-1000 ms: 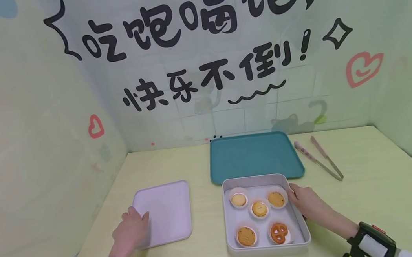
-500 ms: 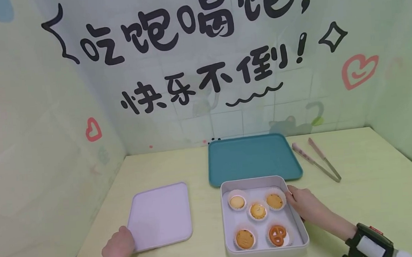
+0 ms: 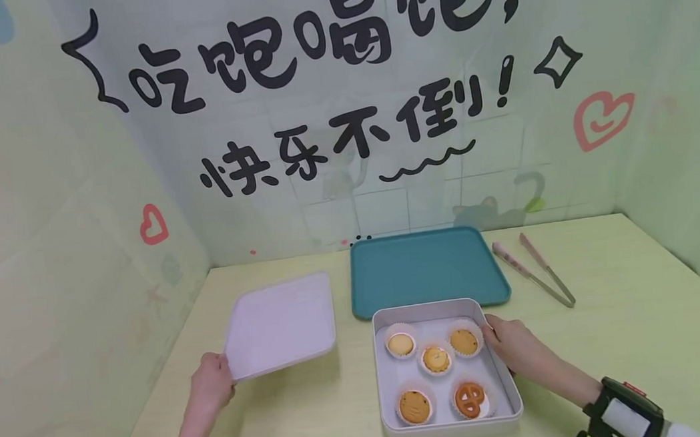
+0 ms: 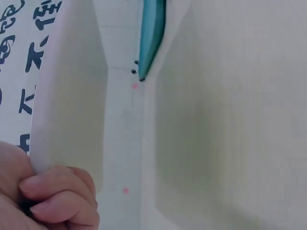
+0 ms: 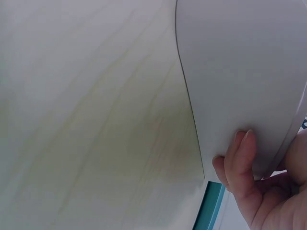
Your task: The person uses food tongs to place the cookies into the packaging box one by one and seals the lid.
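Note:
In the head view my left hand point(image 3: 212, 380) grips the left corner of a flat lavender lid point(image 3: 281, 326), which is raised off the table and tilted. The left wrist view shows fingers point(image 4: 62, 199) curled under the lid's edge point(image 4: 72, 105). My right hand point(image 3: 517, 345) holds the right wall of a square lavender box point(image 3: 439, 398), its fingers point(image 5: 240, 158) against the outer side. Inside the box lie several cookies in paper cups, among them a pretzel-shaped cookie point(image 3: 469, 400) and a round cookie point(image 3: 414, 407).
Behind the box a teal tray point(image 3: 425, 271) lies on the pale wooden table point(image 3: 620, 309). Tongs point(image 3: 540, 270) with pink handles lie to the tray's right. A printed cloth point(image 3: 337, 199) stands along the back and sides of the table.
The left hand shifts to the lid's left corner, takes hold of it and lifts the lid off the table, tilting it. The right hand stays at the box, which stays put.

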`<state>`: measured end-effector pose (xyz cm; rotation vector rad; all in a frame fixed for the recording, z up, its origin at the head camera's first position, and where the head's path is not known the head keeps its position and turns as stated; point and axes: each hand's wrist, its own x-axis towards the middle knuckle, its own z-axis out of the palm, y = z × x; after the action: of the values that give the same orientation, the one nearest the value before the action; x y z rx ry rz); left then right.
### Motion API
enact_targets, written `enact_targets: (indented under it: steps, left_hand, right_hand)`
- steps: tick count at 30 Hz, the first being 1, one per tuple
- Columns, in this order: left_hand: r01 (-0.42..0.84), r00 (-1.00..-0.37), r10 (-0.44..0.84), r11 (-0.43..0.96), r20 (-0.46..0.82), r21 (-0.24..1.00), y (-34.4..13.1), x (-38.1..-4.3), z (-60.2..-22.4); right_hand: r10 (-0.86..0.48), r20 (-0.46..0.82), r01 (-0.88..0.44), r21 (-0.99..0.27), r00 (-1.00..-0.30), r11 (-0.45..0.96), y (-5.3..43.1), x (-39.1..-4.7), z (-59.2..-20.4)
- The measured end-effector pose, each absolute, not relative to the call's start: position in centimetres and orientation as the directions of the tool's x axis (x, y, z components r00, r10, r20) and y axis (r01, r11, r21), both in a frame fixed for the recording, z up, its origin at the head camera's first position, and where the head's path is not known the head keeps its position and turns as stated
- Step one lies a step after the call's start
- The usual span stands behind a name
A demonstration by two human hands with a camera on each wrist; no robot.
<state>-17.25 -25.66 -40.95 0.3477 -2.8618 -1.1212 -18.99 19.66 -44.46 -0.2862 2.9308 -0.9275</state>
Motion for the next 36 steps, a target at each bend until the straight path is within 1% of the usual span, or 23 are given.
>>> enact_targets:
  steps: [4,8,11,15,17,20,23,25,27,30,32,34,36]
  left_hand:
    - [-0.151,-0.976,-0.215,0.65,-0.01,0.744,-21.7,-18.1,-39.5]
    - [-0.059,-0.985,-0.16,0.656,0.062,0.753,-16.9,-19.3,-38.3]
    - [0.012,-0.987,-0.114,0.66,0.116,0.752,-13.4,-20.1,-38.2]
    - [0.068,-0.985,-0.077,0.656,0.156,0.752,-9.8,-20.4,-38.7]
    - [0.085,-0.985,-0.062,0.648,0.164,0.757,-8.5,-20.4,-38.8]
    - [0.121,-0.98,-0.046,0.645,0.196,0.755,-7.0,-20.3,-39.0]
    - [0.158,-0.975,-0.015,0.65,0.221,0.743,-6.3,-20.1,-39.2]
    - [0.178,-0.976,0.021,0.643,0.215,0.745,-6.2,-20.0,-39.3]
    - [0.212,-0.974,0.072,0.63,0.216,0.747,-6.4,-19.9,-39.2]
    - [0.301,-0.951,0.136,0.616,0.279,0.727,-6.9,-20.2,-38.8]
    - [0.348,-0.932,0.141,0.596,0.333,0.724,-7.2,-20.5,-38.4]
    - [0.348,-0.932,0.117,0.552,0.343,0.758,-7.3,-20.8,-37.9]
    - [0.298,-0.953,0.087,0.447,0.291,0.843,-7.3,-21.1,-37.5]
  right_hand:
    - [-0.189,0.004,-0.156,-0.574,-0.982,0.804,19.6,-18.9,-44.4]
    - [-0.182,0.003,-0.15,-0.58,-0.983,0.8,19.7,-19.0,-44.4]
    - [-0.18,-0.006,-0.141,-0.594,-0.984,0.792,19.8,-19.0,-44.6]
    - [-0.148,-0.034,-0.087,-0.672,-0.988,0.736,20.2,-19.2,-43.9]
    - [-0.118,-0.012,-0.071,-0.742,-0.993,0.667,20.5,-19.6,-43.1]
    - [-0.097,0.037,-0.078,-0.88,-0.995,0.469,21.0,-20.9,-41.8]
    - [-0.141,0.043,-0.083,-0.953,-0.989,0.292,21.2,-22.2,-40.8]
    - [-0.182,0.047,-0.088,-0.971,-0.982,0.223,21.5,-22.8,-40.3]
    - [-0.207,0.085,-0.129,-0.969,-0.975,0.211,21.9,-23.1,-39.9]
    - [-0.211,0.172,-0.211,-0.961,-0.962,0.179,22.7,-23.0,-39.3]
    - [-0.201,0.233,-0.268,-0.948,-0.951,0.169,23.0,-22.9,-39.0]
    - [-0.183,0.295,-0.324,-0.933,-0.938,0.156,23.1,-22.8,-38.8]
    - [-0.173,0.372,-0.4,-0.901,-0.912,0.171,23.0,-22.8,-38.6]
